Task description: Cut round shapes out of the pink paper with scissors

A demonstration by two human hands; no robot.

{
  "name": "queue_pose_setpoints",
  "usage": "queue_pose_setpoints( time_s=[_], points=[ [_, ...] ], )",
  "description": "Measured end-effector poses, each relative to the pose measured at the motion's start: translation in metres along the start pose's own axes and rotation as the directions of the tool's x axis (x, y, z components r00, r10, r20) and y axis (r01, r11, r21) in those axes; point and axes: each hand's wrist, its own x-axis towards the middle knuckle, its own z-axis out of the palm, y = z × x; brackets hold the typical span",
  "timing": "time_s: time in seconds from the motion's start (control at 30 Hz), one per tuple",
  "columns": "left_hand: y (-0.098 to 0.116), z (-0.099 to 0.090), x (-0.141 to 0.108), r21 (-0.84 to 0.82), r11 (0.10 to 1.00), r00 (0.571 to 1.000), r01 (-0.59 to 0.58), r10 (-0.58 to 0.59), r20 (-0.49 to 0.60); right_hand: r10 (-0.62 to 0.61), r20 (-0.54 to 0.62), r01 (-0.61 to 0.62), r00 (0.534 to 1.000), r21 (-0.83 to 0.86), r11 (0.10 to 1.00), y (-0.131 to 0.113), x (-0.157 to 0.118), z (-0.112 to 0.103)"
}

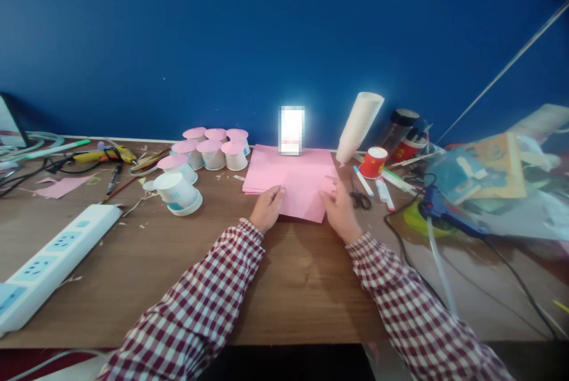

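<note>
A pink sheet (pixel 304 197) is held by its left and right edges in front of me, over a stack of pink paper (pixel 262 167). My left hand (pixel 268 208) pinches the sheet's left edge between thumb and fingers. On the other side, my right hand (pixel 338 208) grips the right edge, its fingers partly behind the paper. Scissors (pixel 360 200) with dark handles lie just right of my right hand. A bright, blurred-out upright rectangle (pixel 291 131) stands at the back of the stack.
Several cups with pink tops (pixel 211 153) stand left, behind stacked white cups (pixel 173 191). A power strip (pixel 62 250) and yellow glue gun (pixel 104 154) lie farther left. Rightward are a leaning cup stack (pixel 359 126), red cup (pixel 373 163), blue glue gun (pixel 448 212) and plastic bags (pixel 533 173).
</note>
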Motion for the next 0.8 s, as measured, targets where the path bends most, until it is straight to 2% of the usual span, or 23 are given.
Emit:
queue_pose_setpoints(
  time_s=[0.1,0.2,0.3,0.37,0.57,0.7,0.8],
  points=[
    [-0.0036,-0.0010,0.0010,0.010,0.999,0.999,0.046,-0.046,0.000,0.011,-0.024,-0.010,1.000,0.032,0.999,0.0040,0.0006,0.0004],
    [-0.0070,-0.0004,0.0022,-0.096,0.993,0.997,0.074,-0.075,-0.009,0.081,0.000,-0.081,0.997,0.095,0.992,0.0043,-0.0005,0.0022],
    [-0.0076,0.0009,0.0033,-0.233,0.967,0.994,0.099,-0.105,-0.016,0.132,0.052,-0.134,0.990,0.042,0.990,0.0021,-0.0017,0.0030],
    [-0.0064,0.0017,0.0037,-0.285,0.950,0.991,0.126,-0.134,-0.011,0.136,0.043,-0.136,0.990,-0.008,0.991,0.0011,-0.0018,0.0025],
    [-0.0080,0.0015,0.0044,-0.176,0.980,0.986,0.094,-0.116,-0.121,0.139,-0.020,-0.140,0.990,-0.040,0.989,0.0058,0.0004,-0.0002],
    [-0.0079,0.0000,0.0039,-0.102,0.989,0.990,0.109,-0.117,-0.082,0.104,-0.022,-0.106,0.994,-0.137,0.985,0.0080,0.0005,0.0001],
    [-0.0027,0.0003,0.0033,-0.067,0.995,0.988,0.080,-0.088,-0.130,0.091,-0.031,-0.093,0.995,-0.057,0.994,0.0066,0.0002,0.0013]
  ],
)
